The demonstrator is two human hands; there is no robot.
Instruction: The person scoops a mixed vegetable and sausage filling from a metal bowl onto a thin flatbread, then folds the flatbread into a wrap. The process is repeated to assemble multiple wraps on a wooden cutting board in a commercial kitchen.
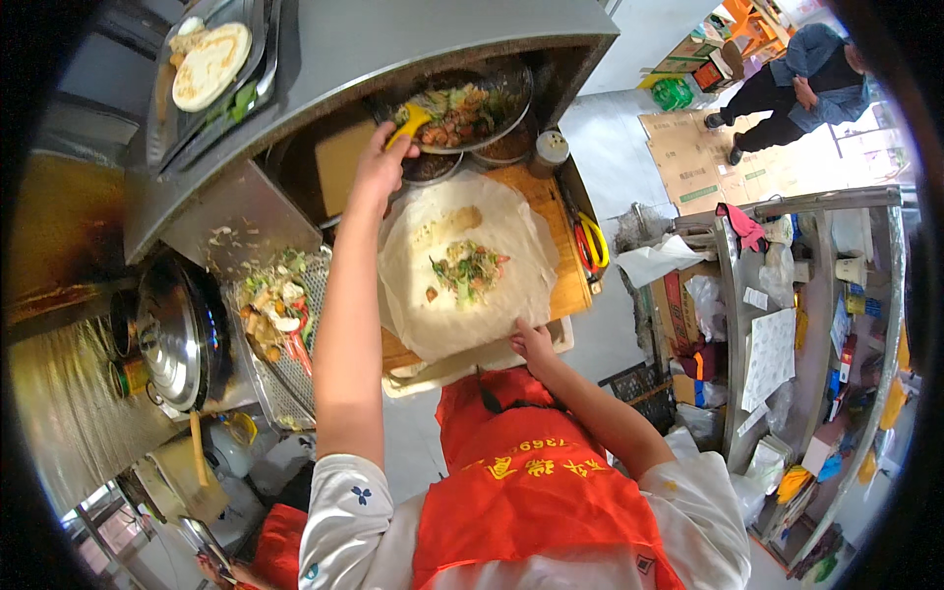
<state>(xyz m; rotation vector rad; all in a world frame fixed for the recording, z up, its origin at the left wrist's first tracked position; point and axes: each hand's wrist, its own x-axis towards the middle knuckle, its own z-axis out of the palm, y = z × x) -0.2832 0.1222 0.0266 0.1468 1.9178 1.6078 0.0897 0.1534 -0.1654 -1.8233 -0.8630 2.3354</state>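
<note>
My left hand grips a yellow spoon at the near left rim of a metal bowl. The bowl holds chopped greens and diced reddish-brown pieces. Before me, a thin, pale flatbread sheet lies on top of what look like similar sheets, over a wooden board. A small heap of chopped vegetable filling rests near its middle, with one loose bit to the left. At the near right edge of the sheet, my right hand has its fingers curled around the margin.
A perforated tray of mixed vegetables is on the left, beside a lidded wok. A steel shelf overhangs the bowl. Right of the board are a shaker jar and yellow-handled scissors. A person stands far right, past crowded shelves.
</note>
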